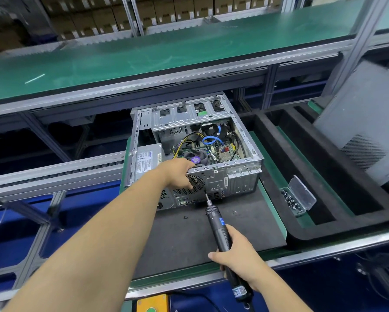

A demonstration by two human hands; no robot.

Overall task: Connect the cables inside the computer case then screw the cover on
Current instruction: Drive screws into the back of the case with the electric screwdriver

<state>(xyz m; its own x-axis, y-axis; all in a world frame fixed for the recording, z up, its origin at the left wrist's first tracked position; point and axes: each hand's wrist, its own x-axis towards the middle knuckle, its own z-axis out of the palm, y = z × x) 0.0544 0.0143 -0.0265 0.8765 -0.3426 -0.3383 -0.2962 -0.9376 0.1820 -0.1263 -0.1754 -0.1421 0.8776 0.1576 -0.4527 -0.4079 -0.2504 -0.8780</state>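
From the head camera, the computer case [195, 149] lies on its side on a dark mat [245, 224] straight ahead of the person, its open side up and its rear panel turned toward them. Inside, yellow and blue cables [208, 140] loop over the motherboard, beside a fan and a grey power supply [147, 158]. The cover [364, 122], a grey panel with a perforated patch, leans upright well apart to the right, so it is not yet on the case.

The left hand [177, 173] grips the near upper edge of the case above the round fan grille, fingers hooked over the rim and thumb down the rear panel, steadying it. The right hand [238, 255] is wrapped round the lower body of an electric screwdriver [220, 230]. The tool's long axis runs from that hand up and slightly left, away from the person, with its bit tip touching or just short of the rear panel, below and to the right of the left hand; which of the two I cannot tell.

A clear box of screws [293, 200] sits open to the right, nearer the right hand, and one loose screw [185, 217] lies on the mat just in front of the case.

I judge the tool hand is the one placed to act on the rear panel, while the cover calls for a reach to the right
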